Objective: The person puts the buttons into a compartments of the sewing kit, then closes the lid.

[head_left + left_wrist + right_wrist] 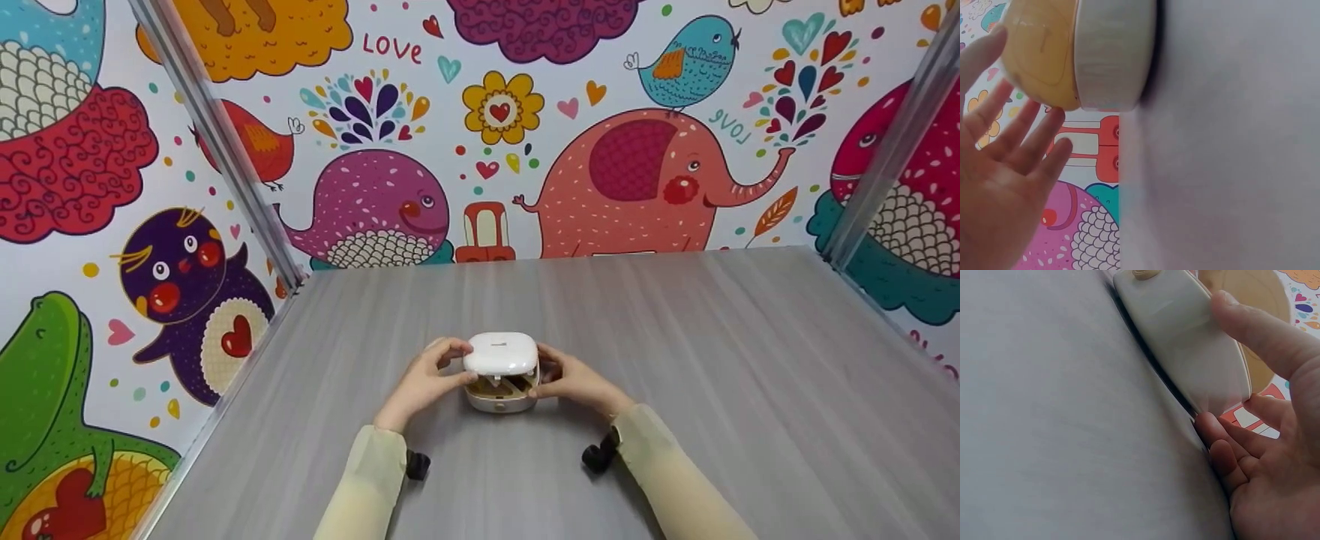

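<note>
A small white box with rounded corners stands on the table in the head view. Its white lid (501, 356) is tilted up, showing tan compartments inside the base (501, 406). At the lid's left edge is my left hand (421, 384), thumb in front and fingers behind, holding it. My right hand (579, 381) grips the base from the right. The right wrist view shows its thumb (1252, 323) on the upper edge and the other fingers low against the base wall (1185, 343). Much of the lid looks yellowish in the left wrist view.
The grey wood-grain table (675, 322) spreads around the box. Walls printed with cartoon animals (630, 187) stand behind and at the sides, with metal posts (217, 142) at the corners. A black wrist device (600, 454) sits by each sleeve.
</note>
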Tool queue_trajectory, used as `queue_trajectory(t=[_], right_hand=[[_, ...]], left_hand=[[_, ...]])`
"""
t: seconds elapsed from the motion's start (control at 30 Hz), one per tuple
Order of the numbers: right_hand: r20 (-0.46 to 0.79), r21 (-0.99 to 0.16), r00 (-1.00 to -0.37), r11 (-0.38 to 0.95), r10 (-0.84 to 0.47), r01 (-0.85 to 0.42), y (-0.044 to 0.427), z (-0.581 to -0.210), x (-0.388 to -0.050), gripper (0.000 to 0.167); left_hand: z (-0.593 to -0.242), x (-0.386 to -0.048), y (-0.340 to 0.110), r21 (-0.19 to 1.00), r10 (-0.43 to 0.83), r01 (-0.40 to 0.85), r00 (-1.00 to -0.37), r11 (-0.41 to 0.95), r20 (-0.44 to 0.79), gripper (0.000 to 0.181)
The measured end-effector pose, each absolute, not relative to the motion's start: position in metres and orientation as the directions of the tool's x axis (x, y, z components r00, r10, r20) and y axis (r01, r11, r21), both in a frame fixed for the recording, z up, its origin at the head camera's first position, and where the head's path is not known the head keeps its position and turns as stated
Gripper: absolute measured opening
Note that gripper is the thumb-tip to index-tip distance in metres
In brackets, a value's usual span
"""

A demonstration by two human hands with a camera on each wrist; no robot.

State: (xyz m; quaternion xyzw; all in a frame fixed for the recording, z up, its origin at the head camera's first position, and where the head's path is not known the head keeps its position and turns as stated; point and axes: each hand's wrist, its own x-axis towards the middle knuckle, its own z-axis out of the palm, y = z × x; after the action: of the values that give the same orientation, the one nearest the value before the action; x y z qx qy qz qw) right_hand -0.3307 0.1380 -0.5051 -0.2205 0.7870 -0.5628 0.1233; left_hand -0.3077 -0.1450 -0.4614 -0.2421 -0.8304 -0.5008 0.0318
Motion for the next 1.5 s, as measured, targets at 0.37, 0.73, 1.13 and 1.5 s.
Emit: queue_trajectory(t=[0.37,0.73,1.13,1.5], right_hand=[[0.056,-0.955,-0.864,0.224,-0.501,-0.192,0.139,-0.503,-0.327,0.094],[0.056,-0.946,-0.862,0.249,-0.503,-0.207,0.139,-0.503,-0.327,0.091],[0.060,-0.940,-0.868,0.264,-0.493,-0.215,0.138,-0.503,-0.328,0.089],[0.037,-0.943,-0.874,0.272,-0.484,-0.191,0.138,-0.505,-0.332,0.092]], left_hand=[[-0.477,-0.310,-0.148,0.773,0.462,0.470,-0.848,0.427,0.261,0.053],[-0.480,-0.309,-0.148,0.817,0.469,0.374,-0.871,0.438,0.148,0.068],[-0.478,-0.307,-0.148,0.848,0.450,0.319,-0.886,0.423,0.109,0.066],[-0.477,-0.308,-0.147,0.836,0.438,0.312,-0.894,0.452,0.096,0.065]])
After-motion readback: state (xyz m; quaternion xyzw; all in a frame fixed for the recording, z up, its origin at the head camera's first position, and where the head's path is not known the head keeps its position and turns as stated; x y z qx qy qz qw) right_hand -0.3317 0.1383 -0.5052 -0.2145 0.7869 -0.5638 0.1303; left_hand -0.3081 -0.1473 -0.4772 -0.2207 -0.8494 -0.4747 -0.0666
